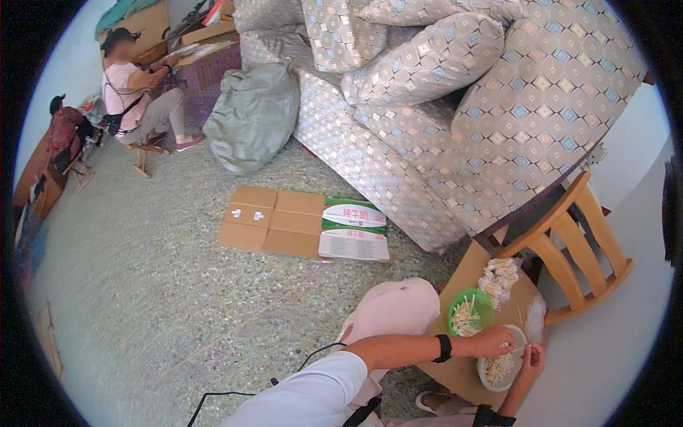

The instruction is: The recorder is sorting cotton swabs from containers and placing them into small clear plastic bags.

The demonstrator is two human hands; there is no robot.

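Observation:
My left hand [493,341], with a black band at the wrist, is over the white bowl [486,376], its fingers pinched on thin pale sticks that look like cotton swabs. Beside the bowl's right rim my right hand [533,359] is closed with thumb and fingertips together; what it pinches is too small to make out. Loose pale sticks [498,368] lie in the bowl. A green basket [484,298] just beyond holds more of these sticks. Clear bags of bundled sticks [500,279] lie behind the basket. Crumpled clear plastic [536,313] lies to the right.
A cardboard sheet [455,281] lies under the containers, against a wooden chair back [580,245]. Flattened cartons [299,220] lie on the speckled floor. A patterned sofa with cushions [427,64] stands ahead, beside a grey-green sack [252,117]. Two other people sit at far left.

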